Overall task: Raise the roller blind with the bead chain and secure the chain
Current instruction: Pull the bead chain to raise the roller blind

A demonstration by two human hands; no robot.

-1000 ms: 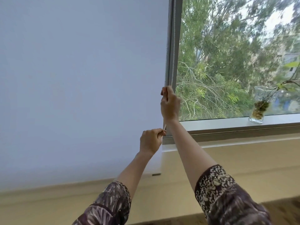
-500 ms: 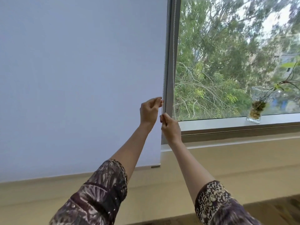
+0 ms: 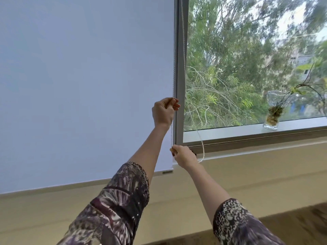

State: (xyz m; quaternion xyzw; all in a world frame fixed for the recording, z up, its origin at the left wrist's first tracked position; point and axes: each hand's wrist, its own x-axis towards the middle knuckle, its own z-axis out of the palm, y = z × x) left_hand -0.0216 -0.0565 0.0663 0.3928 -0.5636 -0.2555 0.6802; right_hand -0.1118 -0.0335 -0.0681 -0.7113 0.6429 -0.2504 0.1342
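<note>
A pale blue-white roller blind (image 3: 85, 85) covers the left window pane, its bottom bar (image 3: 159, 172) hanging just below sill height. A white bead chain (image 3: 174, 68) runs down along the blind's right edge beside the grey window frame (image 3: 179, 85). My left hand (image 3: 164, 112) is raised and pinches the chain's front strand. Lower down, my right hand (image 3: 183, 155) grips the same strand at sill level. The chain's loose loop (image 3: 202, 149) hangs to the right of that hand.
A glass vase with a plant cutting (image 3: 273, 110) stands on the window sill (image 3: 247, 129) at the right. Trees fill the uncovered right pane. A beige wall runs below the sill, and brown carpet shows at the bottom right.
My right hand has pulled the chain down from chest height to sill level. My left hand has climbed up the chain. The blind's bottom bar has risen slightly.
</note>
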